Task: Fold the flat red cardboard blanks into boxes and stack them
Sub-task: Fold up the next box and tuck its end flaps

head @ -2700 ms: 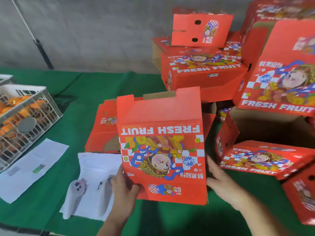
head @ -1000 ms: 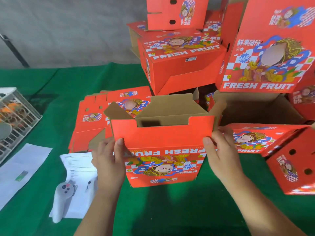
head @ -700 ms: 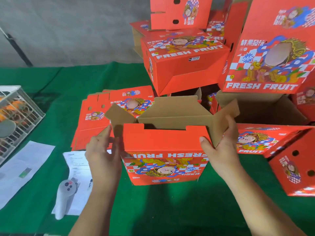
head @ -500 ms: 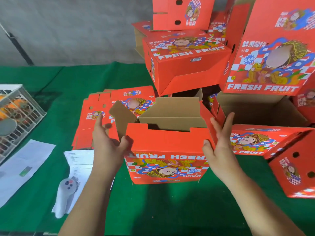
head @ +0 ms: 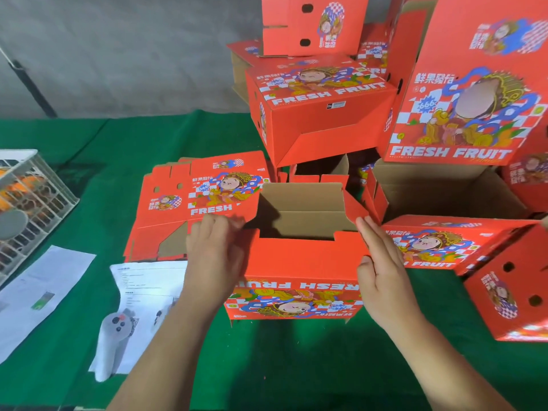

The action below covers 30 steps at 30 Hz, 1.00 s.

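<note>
A half-formed red "FRESH FRUIT" box [head: 299, 262] stands open-topped on the green cloth, its printed front facing me upside down. My left hand [head: 213, 250] presses the left side flap inward with its fingers lying over the flap. On the other side, my right hand [head: 382, 268] lies flat with straight fingers against the right side flap, which tilts inward. The brown inside of the box shows between the flaps. A stack of flat red blanks [head: 178, 203] lies just behind and left of the box.
Folded red boxes [head: 320, 114] are piled at the back and right, with one open box [head: 444, 191] close by. A white crate of oranges [head: 32, 200] stands at the left. Papers [head: 44, 286] and a white controller [head: 115, 333] lie front left on the green table [head: 296, 366].
I set the box down on the cloth and opened it into a rectangle. Both hands moved from the front edge to the side flaps, which now fold inward.
</note>
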Motion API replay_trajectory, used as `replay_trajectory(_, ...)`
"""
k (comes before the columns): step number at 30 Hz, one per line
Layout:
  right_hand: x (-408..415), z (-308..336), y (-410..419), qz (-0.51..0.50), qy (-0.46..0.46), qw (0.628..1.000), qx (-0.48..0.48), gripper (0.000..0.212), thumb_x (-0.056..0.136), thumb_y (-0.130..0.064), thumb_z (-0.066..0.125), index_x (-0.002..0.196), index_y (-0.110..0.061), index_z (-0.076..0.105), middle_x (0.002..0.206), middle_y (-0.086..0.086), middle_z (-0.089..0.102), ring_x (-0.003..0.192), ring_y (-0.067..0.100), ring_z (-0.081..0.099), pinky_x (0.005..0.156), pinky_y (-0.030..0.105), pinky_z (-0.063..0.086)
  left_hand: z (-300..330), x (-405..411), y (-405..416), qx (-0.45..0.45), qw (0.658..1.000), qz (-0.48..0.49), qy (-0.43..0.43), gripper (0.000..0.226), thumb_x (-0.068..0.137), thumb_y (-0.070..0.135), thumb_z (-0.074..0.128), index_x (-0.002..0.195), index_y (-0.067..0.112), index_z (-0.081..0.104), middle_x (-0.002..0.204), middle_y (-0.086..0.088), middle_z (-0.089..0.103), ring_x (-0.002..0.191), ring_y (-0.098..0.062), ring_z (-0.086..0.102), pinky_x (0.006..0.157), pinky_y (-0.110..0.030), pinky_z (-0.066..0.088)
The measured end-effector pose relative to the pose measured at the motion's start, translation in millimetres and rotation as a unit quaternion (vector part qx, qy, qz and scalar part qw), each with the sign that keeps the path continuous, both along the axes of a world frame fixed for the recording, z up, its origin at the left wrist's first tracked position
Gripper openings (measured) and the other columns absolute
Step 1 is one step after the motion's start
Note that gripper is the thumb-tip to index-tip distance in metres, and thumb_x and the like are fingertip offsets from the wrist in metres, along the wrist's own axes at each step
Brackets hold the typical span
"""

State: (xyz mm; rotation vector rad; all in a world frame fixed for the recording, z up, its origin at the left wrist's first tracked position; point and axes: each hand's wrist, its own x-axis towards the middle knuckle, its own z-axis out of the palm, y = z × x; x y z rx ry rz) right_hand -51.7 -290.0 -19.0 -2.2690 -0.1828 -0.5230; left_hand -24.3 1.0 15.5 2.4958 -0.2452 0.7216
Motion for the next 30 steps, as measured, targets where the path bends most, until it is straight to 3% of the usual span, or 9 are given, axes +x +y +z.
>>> replay_trajectory(5, -4.0, 1.5, -2.7, 0.015, 0.006, 1.000, 0.006, 0.073, 0.097, 0.009, 0.046, 0.159, -0.028, 0.037, 0.165, -0.009, 0.032, 0.153, 0.006, 0.025, 0.119, 0.011, 0.015, 23.4, 11.2, 2.9, -0.146, 0.948, -0.221, 0.175, 0.036, 0.083, 0.031, 0.060, 0.115, 0.024, 0.045, 0.148, 0.003, 0.043, 0.151, -0.011, 0.028, 0.115, -0.037, 0.030)
replay_trajectory(10, -8.8, 1.9, -6.0, 0.023, -0.003, 1.000, 0.006, 0.069, 0.093, 0.003, 0.043, 0.156, -0.024, 0.041, 0.163, -0.005, 0.035, 0.152, 0.011, 0.028, 0.122, 0.017, 0.017, 47.2, 35.4, 0.4, 0.015, 0.965, -0.159, 0.210, 0.058, 0.083, 0.077, 0.039, 0.139, 0.064, 0.046, 0.117, 0.014, 0.034, 0.118, 0.001, 0.028, 0.108, -0.036, 0.023)
replay_trajectory(16, -12.9, -0.6, -6.3, 0.041, -0.001, 0.999, -0.025, 0.061, 0.090, -0.002, 0.046, 0.147, -0.020, 0.055, 0.159, -0.001, 0.042, 0.138, 0.024, 0.039, 0.118, 0.031, 0.026, 42.0, 60.6, -15.6, -0.004, 0.950, -0.108, 0.295, 0.062, 0.093, 0.072, 0.014, 0.152, 0.062, 0.032, 0.130, 0.005, 0.034, 0.136, -0.009, 0.028, 0.121, -0.045, 0.015)
replay_trajectory(18, -11.4, 3.6, -10.6, 0.059, 0.041, 0.997, -0.039, 0.053, 0.092, -0.016, 0.053, 0.144, -0.025, 0.059, 0.160, -0.008, 0.038, 0.143, 0.016, 0.032, 0.119, 0.019, 0.016, 28.3, 63.3, -21.2, 0.091, 0.958, -0.083, 0.258, 0.063, 0.096, 0.068, 0.009, 0.158, 0.061, 0.014, 0.132, -0.001, 0.039, 0.136, -0.021, 0.033, 0.116, -0.045, 0.018)
replay_trajectory(20, -9.2, 10.9, -11.3, 0.063, 0.073, 0.995, -0.036, 0.045, 0.093, -0.031, 0.056, 0.137, -0.030, 0.065, 0.155, -0.016, 0.041, 0.142, 0.002, 0.028, 0.114, 0.009, 0.012, 19.2, 61.9, -20.5, 0.035, 0.976, -0.083, 0.197, 0.063, 0.099, 0.065, 0.024, 0.159, 0.048, 0.020, 0.129, 0.004, 0.050, 0.128, -0.022, 0.044, 0.111, -0.046, 0.025)
replay_trajectory(23, 7.2, 23.7, -6.5, 0.019, 0.084, 0.996, 0.035, 0.038, 0.099, -0.040, 0.045, 0.110, -0.028, 0.078, 0.126, -0.024, 0.056, 0.121, -0.006, 0.046, 0.104, 0.007, 0.023, 10.5, 61.9, -11.5, -0.214, 0.956, -0.123, 0.161, 0.033, 0.092, 0.061, 0.056, 0.113, 0.036, 0.054, 0.087, 0.016, 0.060, 0.086, -0.009, 0.056, 0.090, -0.043, 0.043)
replay_trajectory(25, 29.8, 36.2, 0.4, -0.042, 0.133, 0.986, 0.089, 0.038, 0.103, -0.041, 0.036, 0.094, -0.035, 0.073, 0.108, -0.018, 0.057, 0.096, -0.012, 0.050, 0.091, 0.006, 0.030, 11.8, 61.0, -8.7, -0.333, 0.906, -0.155, 0.210, 0.038, 0.089, 0.067, 0.054, 0.078, 0.031, 0.061, 0.071, 0.014, 0.058, 0.071, -0.009, 0.054, 0.076, -0.040, 0.041)
replay_trajectory(28, 54.8, 44.1, 11.1, -0.127, 0.172, 0.968, 0.134, 0.052, 0.091, -0.064, 0.040, 0.096, -0.017, 0.063, 0.104, 0.007, 0.059, 0.089, 0.014, 0.051, 0.093, 0.041, 0.043, 10.7, 61.9, -9.2, -0.178, 0.951, -0.137, 0.210, 0.056, 0.086, 0.078, 0.046, 0.060, 0.031, 0.061, 0.073, 0.021, 0.060, 0.092, -0.007, 0.061, 0.099, -0.049, 0.035)
replay_trajectory(30, 51.7, 42.7, 15.6, -0.071, 0.170, 0.983, -0.012, 0.065, 0.082, -0.070, 0.062, 0.134, -0.033, 0.050, 0.120, -0.001, 0.040, 0.113, 0.014, 0.037, 0.093, 0.037, 0.034, 11.6, 61.2, -9.1, 0.028, 0.971, -0.117, 0.207, 0.056, 0.070, 0.092, 0.050, 0.090, 0.042, 0.062, 0.100, 0.024, 0.055, 0.113, -0.012, 0.052, 0.107, -0.047, 0.028)
